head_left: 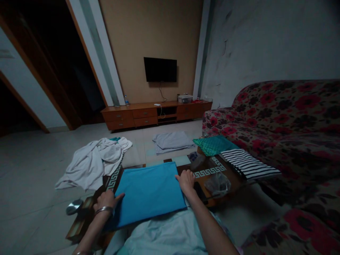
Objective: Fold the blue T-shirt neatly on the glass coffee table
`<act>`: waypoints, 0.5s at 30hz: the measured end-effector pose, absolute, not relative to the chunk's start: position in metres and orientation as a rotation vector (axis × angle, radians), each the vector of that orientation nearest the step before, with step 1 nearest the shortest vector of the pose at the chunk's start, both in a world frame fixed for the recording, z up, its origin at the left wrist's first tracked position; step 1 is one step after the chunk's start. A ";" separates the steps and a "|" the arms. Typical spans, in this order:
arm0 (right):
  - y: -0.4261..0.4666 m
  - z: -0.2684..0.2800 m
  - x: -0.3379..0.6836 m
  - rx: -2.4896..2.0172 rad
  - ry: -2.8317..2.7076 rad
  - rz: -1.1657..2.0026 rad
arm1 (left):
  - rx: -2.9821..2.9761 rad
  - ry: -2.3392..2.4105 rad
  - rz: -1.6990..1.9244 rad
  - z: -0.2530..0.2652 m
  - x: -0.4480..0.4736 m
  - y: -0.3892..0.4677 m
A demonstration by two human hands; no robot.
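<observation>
A bright blue cloth point(148, 191) lies flat and folded into a rectangle on a low wooden coffee table point(209, 172). My left hand point(107, 200), with a bangle on the wrist, rests on the cloth's left edge, fingers pressing down. My right hand point(186, 181) lies flat on the cloth's right edge, fingers spread. Neither hand grips anything. A pale blue garment point(164, 235) hangs over the table's near edge below the blue cloth.
A crumpled white garment point(92, 161) drapes off the table's left end. A folded grey cloth point(172, 141), a green patterned cloth point(214, 144) and a black-and-white striped cloth point(248, 163) lie further back. A flowered sofa point(292, 124) stands at right; a TV cabinet point(156, 114) by the far wall.
</observation>
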State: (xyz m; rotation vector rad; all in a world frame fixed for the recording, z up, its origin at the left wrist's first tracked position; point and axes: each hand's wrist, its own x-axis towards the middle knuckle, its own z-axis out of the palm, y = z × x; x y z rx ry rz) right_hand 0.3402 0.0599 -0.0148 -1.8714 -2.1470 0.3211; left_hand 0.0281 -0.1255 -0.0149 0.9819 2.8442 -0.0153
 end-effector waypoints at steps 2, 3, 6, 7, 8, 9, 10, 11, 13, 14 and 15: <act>0.048 -0.016 0.339 -1.883 -2.160 0.334 | 0.901 2.790 0.070 -0.011 0.031 -0.127; 0.043 -0.016 0.338 -1.886 -2.173 0.347 | 0.874 2.769 0.110 -0.009 0.033 -0.128; 0.033 -0.016 0.337 -1.855 -2.230 0.387 | 0.851 2.733 0.252 -0.003 0.044 -0.128; 0.031 -0.016 0.337 -1.821 -2.254 0.396 | 0.862 2.724 0.305 -0.003 0.046 -0.128; 0.030 -0.016 0.338 -1.778 -2.275 0.407 | 0.881 2.715 0.360 -0.002 0.049 -0.128; 0.030 -0.016 0.339 -1.731 -2.285 0.425 | 0.902 2.708 0.411 -0.002 0.051 -0.129; 0.031 -0.016 0.340 -1.691 -2.277 0.453 | 0.918 2.703 0.453 -0.001 0.053 -0.129; 0.031 -0.017 0.340 -1.661 -2.248 0.493 | 0.931 2.701 0.492 -0.001 0.054 -0.129; 0.033 -0.020 0.340 -1.630 -2.136 0.607 | 0.937 2.692 0.585 0.000 0.057 -0.129; 0.034 -0.022 0.340 -1.618 -2.068 0.674 | 0.929 2.685 0.634 0.001 0.058 -0.128; 0.034 -0.025 0.341 -1.605 -2.002 0.739 | 0.918 2.675 0.682 0.002 0.058 -0.128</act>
